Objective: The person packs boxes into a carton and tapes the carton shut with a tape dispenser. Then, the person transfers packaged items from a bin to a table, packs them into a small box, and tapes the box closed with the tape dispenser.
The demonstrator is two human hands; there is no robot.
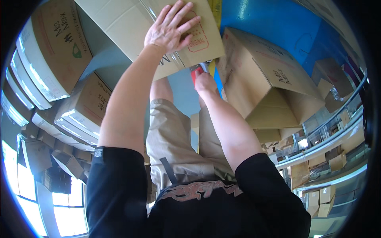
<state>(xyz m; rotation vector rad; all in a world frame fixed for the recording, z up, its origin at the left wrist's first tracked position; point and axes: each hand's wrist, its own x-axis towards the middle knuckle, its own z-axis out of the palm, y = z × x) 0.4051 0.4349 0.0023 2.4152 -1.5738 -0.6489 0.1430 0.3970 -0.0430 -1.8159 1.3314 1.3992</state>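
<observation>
A closed cardboard box (pixel 119 25) with printed markings lies in front of me at the top of the view. My left hand (pixel 167 33) rests on its upper face, fingers spread over the surface. A strip of clear tape (pixel 179 60) runs down the face beneath that hand. Below the box's near right corner, my right hand (pixel 206 84) is wrapped around a red-handled tape dispenser (pixel 194 74). Its metal front end touches or nearly touches the box edge; most of the dispenser is hidden by the hand.
To the right stands an open cardboard box (pixel 270 65) with its mouth toward me. Taped boxes (pixel 59 47) are stacked along the left. Blue flooring (pixel 258 20) spreads beyond, with a yellow strip (pixel 216 16) at its edge. Shelves (pixel 325 158) with cartons line the right.
</observation>
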